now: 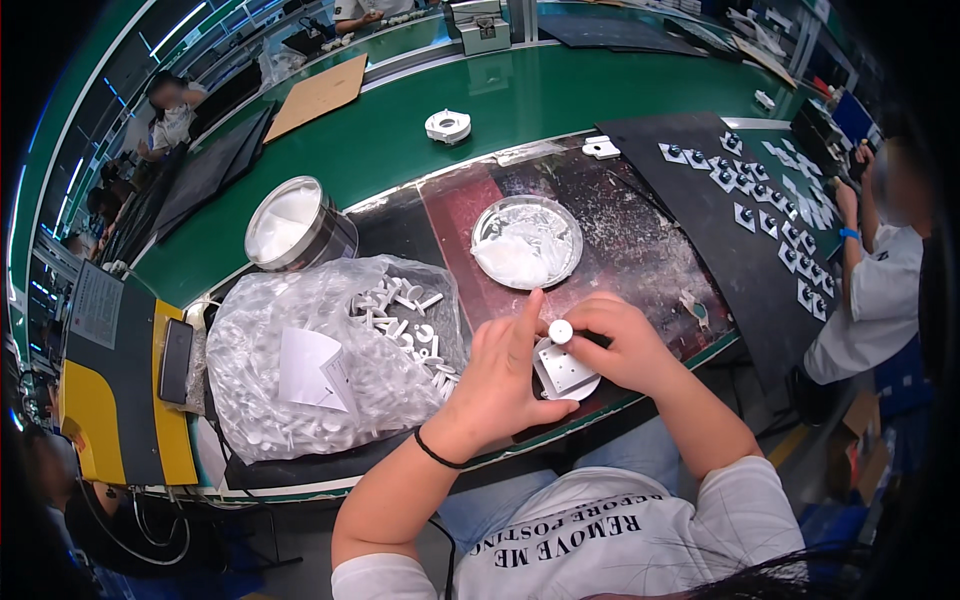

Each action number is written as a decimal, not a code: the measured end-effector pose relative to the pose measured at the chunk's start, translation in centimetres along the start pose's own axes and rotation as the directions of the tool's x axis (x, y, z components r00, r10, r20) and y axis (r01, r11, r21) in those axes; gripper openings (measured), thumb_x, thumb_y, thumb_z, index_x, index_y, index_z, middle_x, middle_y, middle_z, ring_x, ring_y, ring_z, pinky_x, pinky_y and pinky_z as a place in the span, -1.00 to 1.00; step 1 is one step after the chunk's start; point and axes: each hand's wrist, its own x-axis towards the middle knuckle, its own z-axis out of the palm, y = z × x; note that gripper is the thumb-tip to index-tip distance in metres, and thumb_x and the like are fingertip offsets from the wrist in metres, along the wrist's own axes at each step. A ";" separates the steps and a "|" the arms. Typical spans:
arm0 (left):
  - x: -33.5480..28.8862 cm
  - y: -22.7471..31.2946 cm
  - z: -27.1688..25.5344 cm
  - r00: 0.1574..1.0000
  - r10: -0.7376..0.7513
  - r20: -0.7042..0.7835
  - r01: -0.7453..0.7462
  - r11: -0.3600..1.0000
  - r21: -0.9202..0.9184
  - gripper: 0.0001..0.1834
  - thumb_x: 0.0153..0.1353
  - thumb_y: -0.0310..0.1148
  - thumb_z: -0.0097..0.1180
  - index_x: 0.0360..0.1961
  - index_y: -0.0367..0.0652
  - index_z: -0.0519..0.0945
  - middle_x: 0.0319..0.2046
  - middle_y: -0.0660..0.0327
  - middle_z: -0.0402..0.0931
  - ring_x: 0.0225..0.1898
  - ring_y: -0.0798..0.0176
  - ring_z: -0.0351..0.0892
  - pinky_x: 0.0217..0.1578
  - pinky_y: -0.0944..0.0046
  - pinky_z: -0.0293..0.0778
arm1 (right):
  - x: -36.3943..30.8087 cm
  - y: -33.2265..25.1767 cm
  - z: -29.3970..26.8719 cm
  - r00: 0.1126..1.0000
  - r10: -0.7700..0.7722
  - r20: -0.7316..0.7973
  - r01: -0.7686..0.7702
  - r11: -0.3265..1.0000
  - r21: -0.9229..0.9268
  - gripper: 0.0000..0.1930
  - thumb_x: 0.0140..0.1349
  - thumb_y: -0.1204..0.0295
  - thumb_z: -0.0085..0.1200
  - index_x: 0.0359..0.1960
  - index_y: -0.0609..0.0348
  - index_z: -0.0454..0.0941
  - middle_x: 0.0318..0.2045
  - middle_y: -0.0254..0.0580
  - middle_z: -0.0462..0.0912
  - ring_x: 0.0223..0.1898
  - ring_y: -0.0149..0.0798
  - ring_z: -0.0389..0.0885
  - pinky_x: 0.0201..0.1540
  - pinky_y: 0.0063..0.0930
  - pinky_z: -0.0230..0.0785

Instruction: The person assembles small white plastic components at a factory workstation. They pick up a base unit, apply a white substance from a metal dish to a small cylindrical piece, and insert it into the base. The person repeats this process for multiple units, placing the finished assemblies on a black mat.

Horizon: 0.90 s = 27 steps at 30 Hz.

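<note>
Both hands, the left hand (497, 375) and right hand (618, 343), are clamping a white plastic part (563, 370) together over the bench (420, 150), steadying its round peg (561, 331) beside a bag of pegs (330, 360).

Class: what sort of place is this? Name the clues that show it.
Most likely a factory assembly line. A long green conveyor bench runs past several seated workers, a clear bag of small white plastic parts sits by the person's left hand, and rows of finished pieces lie on a black mat.

White plastic part (566, 368), green table (520, 100), clear bag of white pieces (330, 355), black mat (700, 190), silver tin (297, 225)
</note>
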 end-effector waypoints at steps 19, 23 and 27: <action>0.7 0.1 -3.1 0.927 0.104 -0.361 -0.029 0.978 0.208 0.04 -0.15 -0.26 0.36 0.33 -0.24 0.02 0.06 0.05 0.36 0.03 -0.01 0.33 0.07 0.03 0.17 | 10.0 3.2 -4.0 0.827 0.534 0.177 -0.532 0.638 0.557 -0.57 0.28 0.30 0.00 0.13 0.21 0.33 -0.48 -0.37 0.49 -0.54 -0.54 0.40 -0.53 -0.68 0.23; 1.2 -0.3 -3.8 0.950 0.108 -0.294 0.004 0.934 0.357 -0.19 -0.14 -0.35 0.28 0.20 -0.26 0.25 -0.03 0.06 0.40 -0.04 -0.03 0.36 0.02 0.01 0.21 | 19.7 10.6 -2.1 0.729 0.680 0.079 -0.626 0.617 0.476 -0.77 0.27 0.31 0.01 -0.10 0.10 0.36 -0.50 -0.45 0.41 -0.54 -0.55 0.39 -0.53 -0.69 0.27; 0.9 -1.4 -3.3 0.925 0.100 -0.366 0.027 0.945 0.325 -0.12 -0.13 -0.39 0.27 0.26 -0.22 0.15 -0.04 0.07 0.39 -0.10 -0.04 0.39 -0.02 -0.03 0.23 | 25.1 17.5 0.8 0.632 0.774 0.049 -0.681 0.524 0.511 -0.79 0.26 0.35 -0.01 -0.14 0.16 0.38 -0.52 -0.36 0.40 -0.56 -0.49 0.39 -0.60 -0.62 0.26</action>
